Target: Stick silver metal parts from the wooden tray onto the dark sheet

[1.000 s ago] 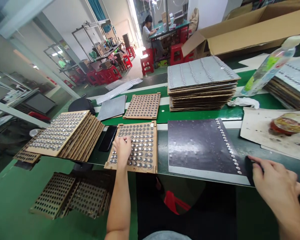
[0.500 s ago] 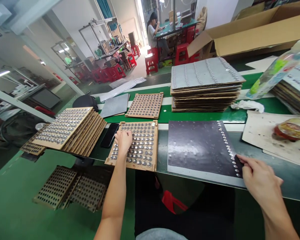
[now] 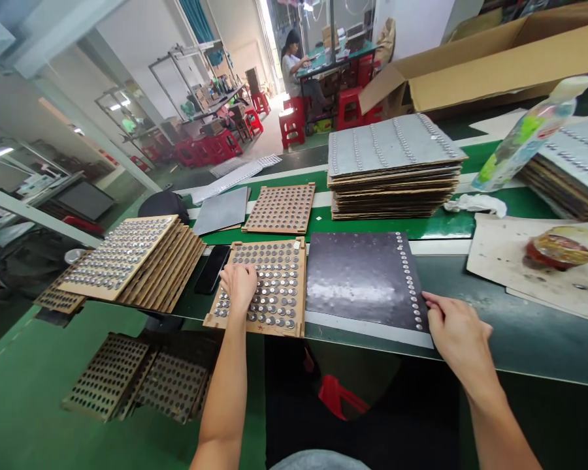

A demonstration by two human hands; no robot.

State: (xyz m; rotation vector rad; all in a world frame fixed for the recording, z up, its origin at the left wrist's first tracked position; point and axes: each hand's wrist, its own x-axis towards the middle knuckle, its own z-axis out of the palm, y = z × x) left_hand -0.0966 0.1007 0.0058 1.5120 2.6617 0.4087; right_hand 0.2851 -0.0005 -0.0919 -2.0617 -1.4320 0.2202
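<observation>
My left hand [image 3: 238, 287] rests curled on the left part of a wooden perforated board [image 3: 304, 287] filled with rows of small metal discs. Whether its fingers pinch a disc is hidden. My right hand [image 3: 455, 333] is at the lower right corner of a dark sheet [image 3: 357, 277], gripping its edge. A column of metal discs [image 3: 409, 281] runs along that sheet's right side. The sheet's left edge lies against the wooden board's right side.
A black phone [image 3: 210, 269] lies left of the board, beside stacked disc-filled wooden boards [image 3: 122, 258]. Stacked disc-studded grey sheets [image 3: 394, 166] stand behind, near a plastic bottle [image 3: 529, 134]. More perforated boards [image 3: 108, 375] lie below. A co-worker [image 3: 294, 72] sits far back.
My right hand has slid the dark sheet left, until it sits against the wooden board. My left hand stays on the board, with little movement.
</observation>
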